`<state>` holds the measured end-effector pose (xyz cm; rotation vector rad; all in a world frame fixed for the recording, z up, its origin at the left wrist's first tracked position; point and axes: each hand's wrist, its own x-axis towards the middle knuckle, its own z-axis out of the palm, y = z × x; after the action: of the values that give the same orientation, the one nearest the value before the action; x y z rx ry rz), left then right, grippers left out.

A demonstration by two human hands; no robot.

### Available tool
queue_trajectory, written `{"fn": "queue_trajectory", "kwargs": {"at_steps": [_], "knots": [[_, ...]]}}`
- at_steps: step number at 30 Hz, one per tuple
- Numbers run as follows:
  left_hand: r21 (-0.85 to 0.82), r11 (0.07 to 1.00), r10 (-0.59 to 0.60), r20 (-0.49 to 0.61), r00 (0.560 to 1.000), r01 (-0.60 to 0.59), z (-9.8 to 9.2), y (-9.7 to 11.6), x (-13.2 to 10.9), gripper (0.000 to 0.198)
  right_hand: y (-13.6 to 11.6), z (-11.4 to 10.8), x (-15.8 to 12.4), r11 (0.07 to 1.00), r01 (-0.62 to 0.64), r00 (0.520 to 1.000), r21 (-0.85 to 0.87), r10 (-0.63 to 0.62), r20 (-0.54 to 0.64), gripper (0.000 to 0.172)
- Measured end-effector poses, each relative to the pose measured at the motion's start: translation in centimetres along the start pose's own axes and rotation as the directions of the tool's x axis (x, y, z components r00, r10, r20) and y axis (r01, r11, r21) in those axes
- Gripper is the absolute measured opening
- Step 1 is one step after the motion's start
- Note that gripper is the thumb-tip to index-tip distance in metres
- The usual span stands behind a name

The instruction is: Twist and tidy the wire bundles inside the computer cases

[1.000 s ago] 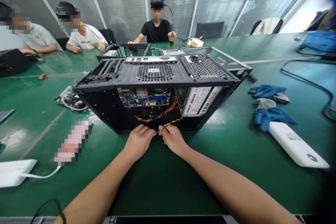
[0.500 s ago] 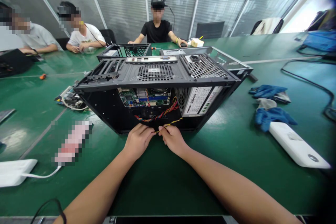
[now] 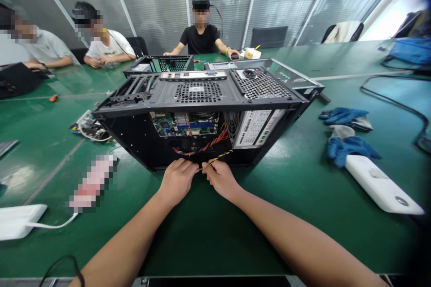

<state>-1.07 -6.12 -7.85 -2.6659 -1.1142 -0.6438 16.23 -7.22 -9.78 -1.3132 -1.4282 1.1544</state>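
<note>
A black computer case (image 3: 161, 104) lies before me with its open side facing me. Inside show a green motherboard (image 3: 168, 126), a power supply (image 3: 257, 129) with a white label, and a bundle of red and other coloured wires (image 3: 205, 147). A twisted yellow-and-black cable (image 3: 222, 155) runs from near the power supply to my hands. My left hand (image 3: 178, 180) pinches it at the case's lower front edge. Close beside, my right hand (image 3: 220, 178) grips the same cable between thumb and fingers. Its end is hidden by my left hand.
Blue gloves (image 3: 350, 148) and a white power bank (image 3: 384, 186) lie on the right. To the left are a blurred-out phone (image 3: 94, 184), another white power bank (image 3: 20, 220) and loose parts (image 3: 89, 126). A second case (image 3: 292, 74) stands behind; several people sit across the table.
Both hands stay almost where they were, still on the cable. The view has shifted very slightly.
</note>
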Motion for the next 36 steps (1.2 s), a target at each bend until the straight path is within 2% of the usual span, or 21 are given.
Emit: {"fn": "queue_trajectory", "kwargs": {"at_steps": [7,14,27,36], "knots": [[-0.043,0.999,0.006,-0.06,0.998,-0.008,-0.13,0.07,-0.04,0.023,-0.2,-0.16,0.07,1.0,-0.015,1.0,-0.013,0.015,-0.023,0.034],[-0.107,0.994,-0.015,-0.088,0.996,0.006,-0.02,0.13,-0.21,0.016,-0.41,-0.18,0.04,1.0,-0.022,0.999,-0.005,0.022,-0.034,0.035],[-0.119,0.992,-0.029,0.005,1.0,0.03,-0.23,0.3,0.12,0.025,-0.12,-0.03,0.07,0.999,-0.023,0.999,0.048,0.021,0.028,0.032],[-0.139,0.99,-0.027,-0.063,0.998,0.018,0.1,0.09,-0.25,0.021,-0.23,-0.22,0.12,0.994,-0.053,0.998,0.098,0.051,0.025,0.039]]}}
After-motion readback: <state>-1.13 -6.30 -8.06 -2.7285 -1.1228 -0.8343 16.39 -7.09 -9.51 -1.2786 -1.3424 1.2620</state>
